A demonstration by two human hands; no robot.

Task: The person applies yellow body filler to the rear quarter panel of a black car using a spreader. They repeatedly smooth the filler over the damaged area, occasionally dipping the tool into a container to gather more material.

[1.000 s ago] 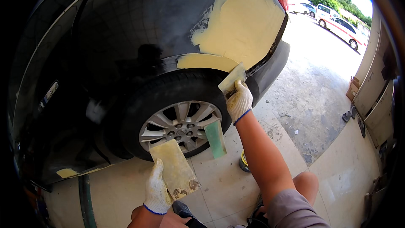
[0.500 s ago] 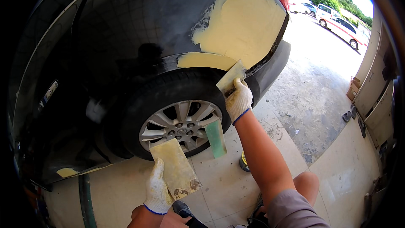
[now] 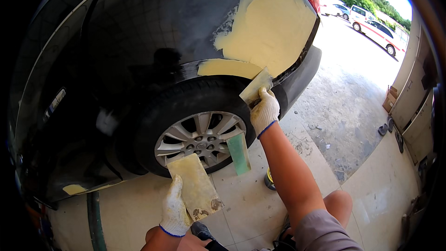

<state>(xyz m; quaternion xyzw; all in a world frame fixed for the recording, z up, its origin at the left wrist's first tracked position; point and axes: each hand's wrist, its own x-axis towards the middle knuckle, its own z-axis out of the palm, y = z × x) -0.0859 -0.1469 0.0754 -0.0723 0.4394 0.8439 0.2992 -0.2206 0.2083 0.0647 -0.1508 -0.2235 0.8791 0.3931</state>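
My right hand [image 3: 265, 110], in a white knit glove, grips a flat putty spreader [image 3: 255, 88]. The spreader's edge meets the lower end of the yellow filler [image 3: 274, 32] spread over the car's rear quarter panel, just above the wheel arch. A curved strip of filler [image 3: 227, 68] follows the arch. My gloved left hand [image 3: 174, 211] holds a rectangular putty-stained board [image 3: 193, 183] low in front of the wheel, thumb on its face. The black car [image 3: 134, 23] fills the upper left.
A green plastic spreader [image 3: 239, 154] leans at the wheel [image 3: 200, 139]. A small dark can [image 3: 269, 180] stands on the tiled floor behind my right forearm. Slippers [image 3: 385, 128] and a cardboard box [image 3: 390, 99] lie by cabinets at right. Parked cars [image 3: 378, 35] stand outside.
The view has shifted very slightly. Both hands keep nearly the same place against the car, with the spreader still at the lower end of the filler.
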